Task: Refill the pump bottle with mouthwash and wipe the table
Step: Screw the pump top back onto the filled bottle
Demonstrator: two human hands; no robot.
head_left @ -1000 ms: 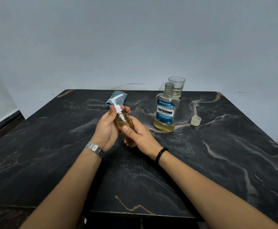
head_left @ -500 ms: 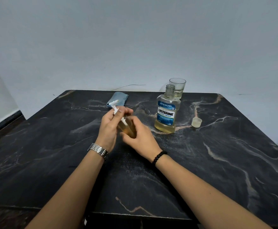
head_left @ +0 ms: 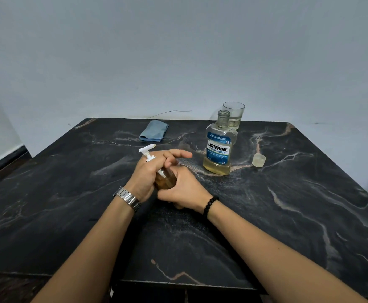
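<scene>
A small pump bottle (head_left: pixel 166 179) of amber liquid sits between my hands at the middle of the black marble table (head_left: pixel 288 204). Its white pump head (head_left: pixel 147 151) sticks up to the left. My left hand (head_left: pixel 150 171) is curled round the pump's collar, index finger stretched out. My right hand (head_left: pixel 184 188) grips the bottle's body from the right and hides most of it. The uncapped mouthwash bottle (head_left: pixel 219 149), about a quarter full of yellowish liquid, stands upright to the right. A folded blue cloth (head_left: pixel 154 130) lies at the table's back.
A glass (head_left: pixel 233 114) with a little liquid stands behind the mouthwash bottle at the back edge. The mouthwash's clear cap (head_left: pixel 258 160) lies to the right of it. A grey wall rises right behind the table.
Both hands have lowered the pump bottle toward the table. My left hand has turned on the pump collar, and the pump head now points further left.
</scene>
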